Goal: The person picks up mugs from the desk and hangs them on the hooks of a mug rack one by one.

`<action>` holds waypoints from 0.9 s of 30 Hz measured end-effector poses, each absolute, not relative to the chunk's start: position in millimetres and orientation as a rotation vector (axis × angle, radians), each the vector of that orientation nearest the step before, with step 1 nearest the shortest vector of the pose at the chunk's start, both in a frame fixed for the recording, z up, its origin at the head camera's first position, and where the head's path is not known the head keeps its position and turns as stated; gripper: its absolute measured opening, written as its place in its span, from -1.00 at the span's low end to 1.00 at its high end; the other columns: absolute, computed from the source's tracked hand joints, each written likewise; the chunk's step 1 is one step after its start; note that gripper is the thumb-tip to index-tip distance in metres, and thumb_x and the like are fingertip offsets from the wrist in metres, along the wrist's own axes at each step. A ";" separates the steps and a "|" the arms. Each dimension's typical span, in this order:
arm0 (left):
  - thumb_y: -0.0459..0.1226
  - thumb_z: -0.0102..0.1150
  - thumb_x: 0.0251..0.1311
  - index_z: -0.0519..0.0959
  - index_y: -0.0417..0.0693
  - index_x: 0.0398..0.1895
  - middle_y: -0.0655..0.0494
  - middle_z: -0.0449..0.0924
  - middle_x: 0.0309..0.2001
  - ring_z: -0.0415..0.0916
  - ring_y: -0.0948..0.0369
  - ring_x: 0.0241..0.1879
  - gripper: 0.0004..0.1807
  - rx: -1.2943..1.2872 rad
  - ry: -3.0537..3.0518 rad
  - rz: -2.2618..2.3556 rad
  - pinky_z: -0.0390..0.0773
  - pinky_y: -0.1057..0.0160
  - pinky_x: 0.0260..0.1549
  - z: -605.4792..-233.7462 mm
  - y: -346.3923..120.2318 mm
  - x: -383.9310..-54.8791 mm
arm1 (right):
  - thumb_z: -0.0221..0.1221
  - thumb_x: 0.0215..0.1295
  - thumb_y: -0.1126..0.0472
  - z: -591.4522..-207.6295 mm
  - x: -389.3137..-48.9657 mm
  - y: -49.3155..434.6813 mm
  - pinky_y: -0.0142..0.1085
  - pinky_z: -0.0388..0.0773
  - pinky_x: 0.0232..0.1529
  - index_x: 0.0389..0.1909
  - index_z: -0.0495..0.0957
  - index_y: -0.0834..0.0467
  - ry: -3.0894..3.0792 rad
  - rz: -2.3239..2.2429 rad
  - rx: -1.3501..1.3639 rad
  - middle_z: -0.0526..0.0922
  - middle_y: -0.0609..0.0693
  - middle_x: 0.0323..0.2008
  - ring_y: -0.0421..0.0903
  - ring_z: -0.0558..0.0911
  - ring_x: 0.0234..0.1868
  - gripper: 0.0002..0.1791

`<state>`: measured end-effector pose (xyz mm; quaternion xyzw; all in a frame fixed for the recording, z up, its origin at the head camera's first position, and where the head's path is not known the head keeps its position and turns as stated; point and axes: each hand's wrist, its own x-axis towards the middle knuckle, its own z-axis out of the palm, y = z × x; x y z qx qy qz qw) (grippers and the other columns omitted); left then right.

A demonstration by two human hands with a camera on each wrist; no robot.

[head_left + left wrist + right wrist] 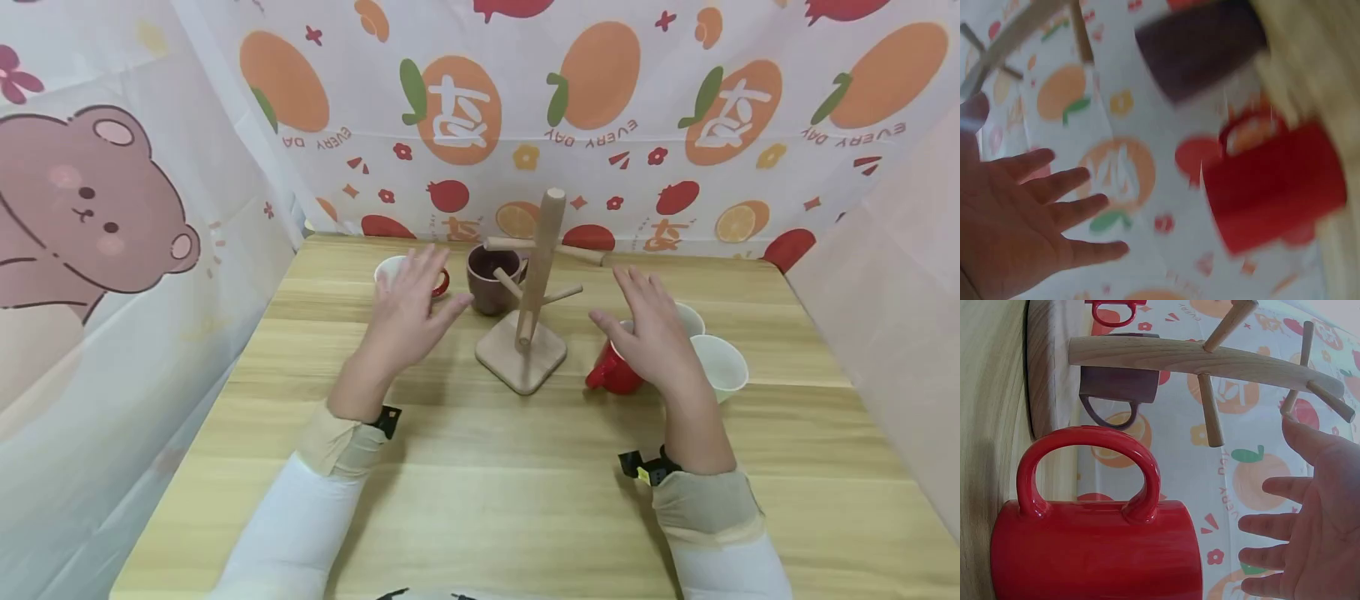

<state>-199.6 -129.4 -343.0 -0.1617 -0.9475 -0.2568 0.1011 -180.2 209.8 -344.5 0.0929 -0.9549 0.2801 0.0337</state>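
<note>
At the left of the pale wooden tabletop (495,508), the empty left hand (405,312), fingers spread, hid much of a glossy red mug with a white interior (388,268); a forward sweep might have tipped it. Next stood a dark brown mug (489,287), partly behind the light wooden peg stand (542,267), which a bumped peg could have toppled. The right hand (651,329), also wide and empty, partly covered a second red mug (621,379); crowding risked knocks against two pale round cups (723,365). The left wrist view was blurred.
</note>
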 end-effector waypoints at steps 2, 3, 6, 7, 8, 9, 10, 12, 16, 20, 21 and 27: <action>0.27 -0.12 0.34 0.08 0.07 0.55 0.03 0.02 0.55 -0.10 0.01 0.55 -0.17 -0.563 -2.728 -0.855 -0.25 -0.39 0.38 -348.9 -117.0 -203.9 | -0.03 0.31 -0.40 -344.3 -180.8 210.9 0.35 -0.12 0.41 0.56 -0.05 -0.16 -2.933 0.861 0.295 -0.08 0.04 0.58 0.15 -0.22 0.58 -0.10; 0.24 -0.08 0.36 0.11 0.05 0.54 0.03 0.06 0.54 -0.04 0.02 0.54 -0.19 -0.601 -2.700 -0.897 -0.24 -0.37 0.40 -352.1 -111.1 -206.0 | -0.01 0.31 -0.39 -344.3 -181.0 211.2 0.35 -0.11 0.41 0.56 -0.04 -0.16 -2.929 0.865 0.301 -0.08 0.04 0.58 0.15 -0.21 0.58 -0.11; 0.13 0.02 0.37 0.16 0.02 0.51 0.00 0.18 0.50 0.09 0.06 0.50 -0.25 -0.674 -2.625 -1.041 -0.20 -0.30 0.43 -359.0 -95.3 -210.4 | 0.02 0.31 -0.36 -345.3 -181.8 211.0 0.33 -0.10 0.42 0.55 0.00 -0.16 -2.926 0.884 0.326 -0.08 0.02 0.58 0.14 -0.20 0.58 -0.13; 0.11 0.05 0.36 0.17 0.03 0.51 0.00 0.21 0.48 0.13 0.06 0.48 -0.26 -0.680 -2.611 -1.095 -0.13 -0.26 0.44 -359.3 -90.5 -211.0 | 0.03 0.31 -0.36 -345.9 -182.1 210.7 0.33 -0.10 0.42 0.55 0.01 -0.16 -2.925 0.894 0.332 -0.08 0.01 0.58 0.14 -0.20 0.58 -0.13; 0.09 0.07 0.36 0.19 0.01 0.50 -0.01 0.24 0.46 0.16 0.04 0.45 -0.27 -0.692 -2.594 -1.157 -0.05 -0.22 0.43 -359.2 -85.9 -211.9 | 0.05 0.31 -0.35 -346.6 -182.2 210.2 0.33 -0.09 0.42 0.55 0.01 -0.16 -2.924 0.902 0.337 -0.08 0.01 0.58 0.13 -0.20 0.58 -0.14; 0.07 0.08 0.36 0.22 -0.01 0.47 -0.05 0.31 0.41 0.24 0.03 0.40 -0.29 -0.710 -2.572 -1.236 0.06 -0.19 0.41 -358.2 -80.9 -213.4 | 0.05 0.31 -0.34 -347.4 -182.2 209.8 0.33 -0.09 0.41 0.55 0.02 -0.17 -2.924 0.908 0.342 -0.09 0.00 0.58 0.13 -0.20 0.58 -0.14; 0.05 0.09 0.36 0.24 -0.02 0.45 -0.06 0.36 0.36 0.32 0.01 0.33 -0.32 -0.724 -2.557 -1.317 0.20 -0.15 0.36 -356.3 -75.8 -214.8 | 0.06 0.31 -0.34 -348.4 -182.2 209.5 0.33 -0.08 0.41 0.55 0.02 -0.17 -2.925 0.913 0.345 -0.09 -0.01 0.58 0.13 -0.20 0.58 -0.14; 0.06 0.08 0.36 0.27 0.00 0.43 -0.04 0.40 0.32 0.39 0.06 0.24 -0.34 -0.744 -2.546 -1.458 0.41 -0.03 0.25 -351.6 -65.3 -218.6 | 0.07 0.31 -0.33 -350.7 -181.7 209.3 0.33 -0.07 0.41 0.55 0.02 -0.19 -2.927 0.920 0.344 -0.08 -0.02 0.58 0.11 -0.20 0.58 -0.15; 0.07 0.06 0.37 0.39 -0.02 0.32 0.01 0.51 0.20 0.51 0.16 0.10 -0.42 -0.781 -2.544 -1.658 0.56 0.12 0.09 -344.4 -45.3 -228.7 | 0.07 0.30 -0.34 -354.0 -179.8 210.6 0.34 -0.01 0.39 0.54 0.02 -0.23 -2.933 0.923 0.355 -0.06 -0.02 0.58 0.12 -0.14 0.58 -0.16; 0.01 0.10 0.36 0.52 -0.07 0.13 0.03 0.60 0.05 0.57 0.21 0.01 -0.56 -0.791 -2.498 -1.724 0.60 0.16 0.03 -341.0 -33.2 -236.4 | 0.07 0.29 -0.35 -353.1 -179.8 213.1 0.37 0.08 0.34 0.53 0.04 -0.26 -2.926 0.918 0.356 -0.04 0.00 0.57 0.13 -0.07 0.56 -0.17; -0.02 0.12 0.36 0.54 -0.07 0.08 0.03 0.61 0.02 0.58 0.21 -0.02 -0.61 -0.793 -2.477 -1.727 0.61 0.16 0.01 -340.2 -32.0 -237.3 | 0.07 0.29 -0.35 -352.4 -180.1 214.0 0.38 0.09 0.33 0.53 0.04 -0.26 -2.925 0.918 0.352 -0.04 -0.01 0.57 0.12 -0.06 0.56 -0.17; -0.18 0.23 0.30 0.60 -0.14 -0.09 -0.01 0.55 -0.03 0.59 0.17 -0.09 -0.76 -0.827 -2.288 -1.707 0.65 0.17 -0.07 -336.0 -35.3 -235.6 | 0.10 0.31 -0.29 -348.5 -183.5 220.7 0.37 0.11 0.33 0.53 0.07 -0.19 -2.923 0.917 0.347 -0.04 -0.01 0.57 0.13 -0.03 0.55 -0.18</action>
